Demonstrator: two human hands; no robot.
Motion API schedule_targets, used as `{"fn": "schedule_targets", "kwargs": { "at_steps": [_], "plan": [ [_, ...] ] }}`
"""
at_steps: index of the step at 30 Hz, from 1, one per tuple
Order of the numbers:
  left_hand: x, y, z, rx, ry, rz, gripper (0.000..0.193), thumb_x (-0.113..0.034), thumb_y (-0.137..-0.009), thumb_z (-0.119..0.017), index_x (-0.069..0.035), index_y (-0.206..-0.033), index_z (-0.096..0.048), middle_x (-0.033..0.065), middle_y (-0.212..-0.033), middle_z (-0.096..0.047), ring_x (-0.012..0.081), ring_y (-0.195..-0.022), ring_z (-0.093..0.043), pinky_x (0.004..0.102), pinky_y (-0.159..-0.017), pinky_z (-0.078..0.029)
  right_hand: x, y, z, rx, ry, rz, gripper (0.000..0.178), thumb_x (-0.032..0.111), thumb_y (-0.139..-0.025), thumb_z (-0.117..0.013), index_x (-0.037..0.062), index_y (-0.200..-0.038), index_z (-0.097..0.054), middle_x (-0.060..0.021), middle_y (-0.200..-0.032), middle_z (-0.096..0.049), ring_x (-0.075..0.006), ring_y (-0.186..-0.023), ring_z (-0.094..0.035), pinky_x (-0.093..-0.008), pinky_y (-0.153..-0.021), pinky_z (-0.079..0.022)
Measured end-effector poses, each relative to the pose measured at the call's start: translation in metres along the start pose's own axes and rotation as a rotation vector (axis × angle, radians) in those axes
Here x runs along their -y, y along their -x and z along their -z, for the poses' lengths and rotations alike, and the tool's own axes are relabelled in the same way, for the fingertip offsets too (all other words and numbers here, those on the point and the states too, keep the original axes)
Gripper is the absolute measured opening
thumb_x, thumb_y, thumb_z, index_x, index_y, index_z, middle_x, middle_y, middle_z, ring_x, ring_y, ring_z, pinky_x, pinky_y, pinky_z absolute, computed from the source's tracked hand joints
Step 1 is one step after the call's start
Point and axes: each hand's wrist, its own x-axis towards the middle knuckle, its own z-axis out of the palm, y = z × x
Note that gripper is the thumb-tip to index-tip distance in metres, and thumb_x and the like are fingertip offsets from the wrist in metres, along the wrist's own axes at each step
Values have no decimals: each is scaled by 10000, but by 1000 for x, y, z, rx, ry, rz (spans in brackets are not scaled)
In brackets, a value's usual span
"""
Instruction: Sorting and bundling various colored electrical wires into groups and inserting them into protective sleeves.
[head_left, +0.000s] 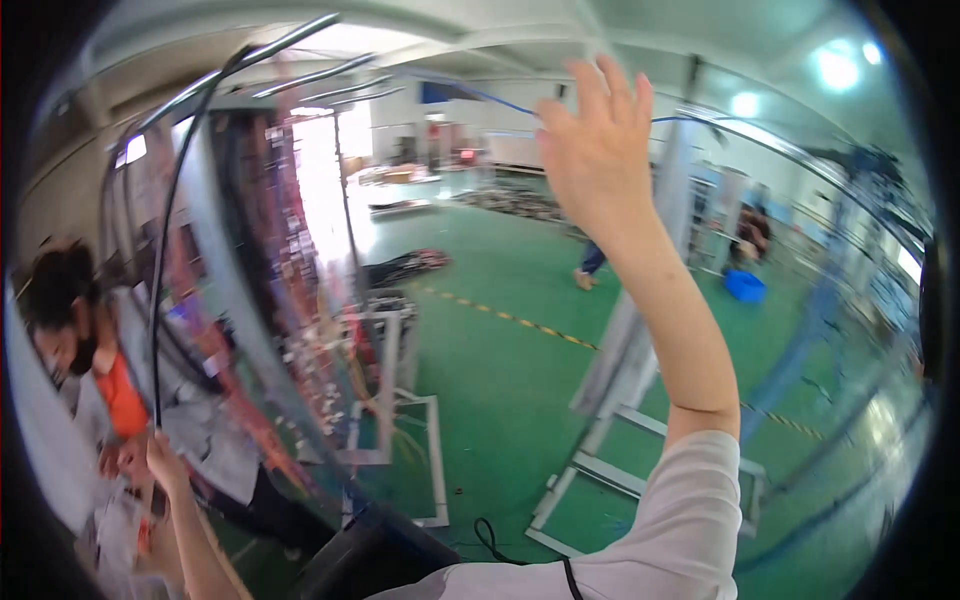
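My right hand (600, 150) is raised high in front of me, its fingers spread. A thin blue cable (490, 97) runs across at finger height and passes at the hand. Whether the hand touches the cable I cannot tell. Low at the left, my left hand (165, 465) is closed round the lower part of a long thin black cable (168, 220). From there the cable rises to a metal bar (270, 45) at the top of a rack, where its upper end bends over.
Bundles of reddish cables (290, 270) hang from the rack at left. A masked co-worker (110, 370) stands close beside my left hand. White metal frames (437, 460) stand on the green floor, with another upright frame (620, 350) at right. A blue bin (745, 286) sits farther back.
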Motion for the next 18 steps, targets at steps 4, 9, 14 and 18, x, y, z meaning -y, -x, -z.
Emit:
{"fn": "schedule_targets", "kwargs": {
  "at_steps": [4, 9, 14, 18],
  "plan": [
    [-37, 29, -28, 39, 45, 0, 335, -234, -870, -399, 58, -718, -462, 135, -563, -442, 193, -510, -381, 320, -495, -330, -53, -5, 18, 78, 20, -30, 277, 135, -734, -524, 47, -995, -501, -170, -892, -529, -278, -816, -522, -406, -772, -375],
    [-34, 58, -28, 33, 33, 59, 353, -235, -870, -398, 62, -683, -438, 125, -528, -406, 190, -489, -362, 317, -478, -312, -138, 33, 38, -119, 377, -286, 191, 167, -789, -413, 89, -819, -584, -148, -632, -563, -311, -600, -552, -423, -515, -404],
    [-53, 80, -11, 143, 114, 113, 346, -237, -872, -389, 46, -684, -455, 74, -515, -381, 136, -494, -346, 296, -476, -301, -34, 80, -28, -78, -91, -877, 371, 294, -829, -381, 25, -642, -555, -200, -630, -549, -362, -597, -529, -409, -537, -400],
    [-54, 91, -28, 135, 131, 122, 351, -252, -868, -393, 30, -682, -487, 39, -520, -392, 114, -496, -345, 277, -474, -297, 115, 75, -67, -229, -693, -892, 295, 213, -811, -466, 11, -599, -501, -155, -528, -467, -300, -479, -445, -362, -457, -350]
  ]
}}
